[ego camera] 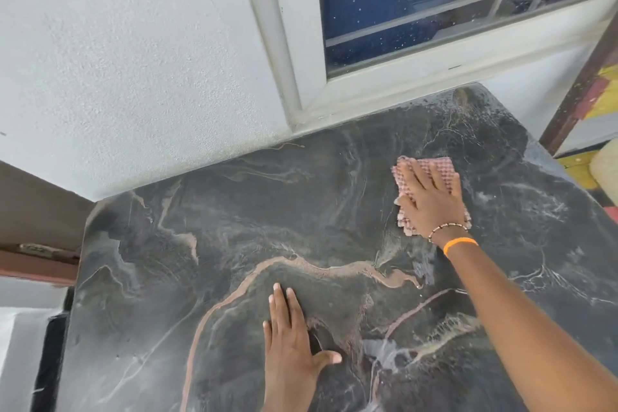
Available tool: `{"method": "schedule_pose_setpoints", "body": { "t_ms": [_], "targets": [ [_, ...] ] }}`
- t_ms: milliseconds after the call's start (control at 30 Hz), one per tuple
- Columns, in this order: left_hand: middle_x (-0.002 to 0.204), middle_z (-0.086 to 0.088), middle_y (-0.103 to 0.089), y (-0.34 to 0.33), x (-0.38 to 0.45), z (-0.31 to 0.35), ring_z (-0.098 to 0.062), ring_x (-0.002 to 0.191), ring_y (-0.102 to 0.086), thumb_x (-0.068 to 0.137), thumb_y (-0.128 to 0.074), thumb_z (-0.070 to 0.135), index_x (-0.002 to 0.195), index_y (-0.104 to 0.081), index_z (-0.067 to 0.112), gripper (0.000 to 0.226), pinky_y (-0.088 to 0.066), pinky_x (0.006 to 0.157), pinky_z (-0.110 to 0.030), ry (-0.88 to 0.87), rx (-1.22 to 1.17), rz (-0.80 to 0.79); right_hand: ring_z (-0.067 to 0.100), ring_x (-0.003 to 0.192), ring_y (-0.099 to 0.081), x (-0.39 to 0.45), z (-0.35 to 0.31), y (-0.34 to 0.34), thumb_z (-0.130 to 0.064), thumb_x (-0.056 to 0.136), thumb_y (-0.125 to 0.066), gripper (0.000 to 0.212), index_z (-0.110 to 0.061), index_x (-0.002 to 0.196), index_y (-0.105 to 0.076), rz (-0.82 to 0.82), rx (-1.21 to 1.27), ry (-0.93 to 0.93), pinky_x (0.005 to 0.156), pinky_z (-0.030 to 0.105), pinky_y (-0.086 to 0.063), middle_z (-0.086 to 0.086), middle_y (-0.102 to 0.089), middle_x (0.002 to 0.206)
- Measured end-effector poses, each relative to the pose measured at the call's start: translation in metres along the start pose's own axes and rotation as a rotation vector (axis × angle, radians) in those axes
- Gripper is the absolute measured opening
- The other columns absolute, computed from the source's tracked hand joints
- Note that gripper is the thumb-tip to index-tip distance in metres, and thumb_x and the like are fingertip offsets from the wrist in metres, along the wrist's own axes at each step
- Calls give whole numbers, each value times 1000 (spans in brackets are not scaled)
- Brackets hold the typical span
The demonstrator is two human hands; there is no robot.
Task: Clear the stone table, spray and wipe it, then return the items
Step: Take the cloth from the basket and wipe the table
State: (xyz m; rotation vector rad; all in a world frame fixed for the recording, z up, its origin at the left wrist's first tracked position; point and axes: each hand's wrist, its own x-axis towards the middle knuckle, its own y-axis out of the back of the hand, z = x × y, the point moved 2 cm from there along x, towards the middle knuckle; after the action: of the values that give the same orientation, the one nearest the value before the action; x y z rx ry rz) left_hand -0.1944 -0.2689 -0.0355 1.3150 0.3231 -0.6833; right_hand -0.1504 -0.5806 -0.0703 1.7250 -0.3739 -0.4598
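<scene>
Wiping stage, judged from the bare slab and the wet streaks on it. Right hand laid flat on the pink cloth, fingers straight and spread, pressing rather than gripping. Cloth positioned on the far right part of the stone table, near the edge below the window frame. Left hand rested palm-down on the near centre of the slab, fingers straight, thumb out, holding nothing.

Risks assessed from this position:

- Cloth held by downward pressure only; likely to bunch or slip out from under the palm on a fast stroke.
- Spray residue visible along the right side and near front; streaking probable if left to dry before being wiped.
- Left side of the slab apparently dry and dull; possibly missed if strokes stayed on the right.
- Left palm planted on the surface; a print likely on any area already wiped.

No removed items in view; return step not yet possible to judge.
</scene>
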Motion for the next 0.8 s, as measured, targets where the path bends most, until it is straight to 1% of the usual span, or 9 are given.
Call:
{"method": "schedule_pose_setpoints", "body": {
  "t_ms": [100,200,267,433,500,600,667,733,800],
  "targets": [
    [142,-3,40,-2,-2,-4,-24,142,23,70,-61,61,135,31,7,125,1,118,-39,-31,-21,20,28,145,-11,-22,9,-3,-39,93,-36,64,-30,148,-5,17,40,-228,115,58,-4,-6,-10,158],
    [145,-3,37,-4,-9,-12,-23,142,22,73,-58,60,128,35,9,120,3,118,-38,-74,-83,73,31,145,-7,-43,-37,-11,-37,93,-36,65,-28,149,-5,-1,77,-248,115,60,-2,-4,-6,159],
    [141,-1,38,-4,-17,-20,-24,143,21,74,-59,58,132,33,9,119,3,118,-38,-70,-94,104,29,145,-7,-56,-84,-16,-36,93,-37,66,-27,149,-4,-19,103,-136,114,58,1,-5,-6,159],
    [154,-7,25,-3,-36,-49,-23,143,20,75,-65,51,142,22,8,118,0,118,-39,13,-150,116,29,146,2,-103,-209,-34,-33,93,-36,64,-27,148,-3,-137,89,277,113,57,7,-4,-2,159],
    [154,-6,24,-1,-43,-60,-23,143,20,76,-66,46,142,22,8,117,1,118,-39,21,-205,134,30,146,1,-127,-236,-40,-33,92,-35,63,-28,148,-5,-209,45,462,113,56,6,-5,-6,159],
    [154,-7,24,0,-48,-61,-22,143,21,77,-66,45,142,22,6,116,2,118,-38,-5,-218,143,28,142,-25,-148,-224,-44,-40,85,-33,63,-29,145,-21,-218,-59,657,113,57,-16,-6,-29,153],
    [154,-7,24,-1,-48,-50,-23,143,19,77,-65,46,142,21,6,115,1,118,-37,-59,-182,137,23,135,-41,-147,-191,-41,-44,80,-36,63,-31,141,-30,-199,-125,625,111,52,-28,-9,-42,146],
    [154,-6,23,-4,-46,-33,-22,144,18,78,-64,47,143,18,6,112,2,118,-36,-148,-142,132,22,135,-40,-141,-150,-34,-44,81,-35,64,-32,143,-27,-200,-139,525,110,48,-17,-10,-39,147],
    [154,-5,23,-9,-43,-13,-18,141,24,80,-61,48,144,17,6,109,6,117,-33,-243,-104,119,21,142,-25,-129,-103,-21,-46,82,-23,66,-33,146,-12,-194,-109,380,111,43,-2,-12,-20,154]
  ]
}}
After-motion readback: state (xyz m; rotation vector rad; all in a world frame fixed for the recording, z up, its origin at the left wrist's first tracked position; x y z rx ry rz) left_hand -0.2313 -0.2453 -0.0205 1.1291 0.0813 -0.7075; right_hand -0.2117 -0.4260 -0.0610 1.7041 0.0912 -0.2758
